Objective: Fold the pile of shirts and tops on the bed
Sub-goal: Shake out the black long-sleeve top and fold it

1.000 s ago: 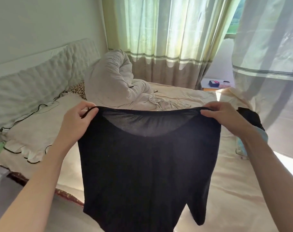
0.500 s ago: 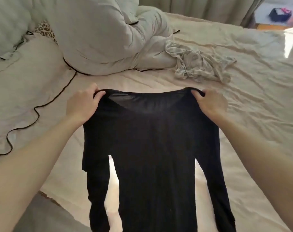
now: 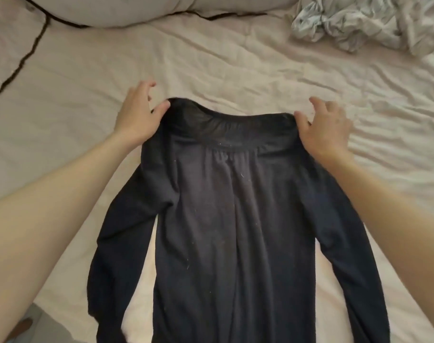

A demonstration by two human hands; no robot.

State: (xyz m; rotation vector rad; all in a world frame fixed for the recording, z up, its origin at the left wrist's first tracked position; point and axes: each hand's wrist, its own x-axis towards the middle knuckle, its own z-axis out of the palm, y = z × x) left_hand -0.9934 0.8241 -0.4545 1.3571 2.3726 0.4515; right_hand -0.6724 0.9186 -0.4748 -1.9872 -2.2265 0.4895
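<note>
A black long-sleeved top (image 3: 230,206) lies spread face up on the cream bed sheet (image 3: 211,63), neckline away from me and both sleeves trailing down along its sides. My left hand (image 3: 136,112) is at its left shoulder, thumb touching the fabric edge, fingers lifted and spread. At the right shoulder, my right hand (image 3: 327,127) has its thumb against the corner of the neckline and its fingers raised off the cloth. Neither hand grips the top.
A crumpled pale patterned garment (image 3: 359,23) lies on the sheet at the far right. A rolled grey duvet (image 3: 136,8) sits along the far edge, and a pillow with black piping (image 3: 10,45) is at the far left. The bed's near edge and floor (image 3: 37,325) show bottom left.
The top was held up in the air by its shoulders, then lowered onto the bed. Both hands have loosened their grip, and my view has tilted down.
</note>
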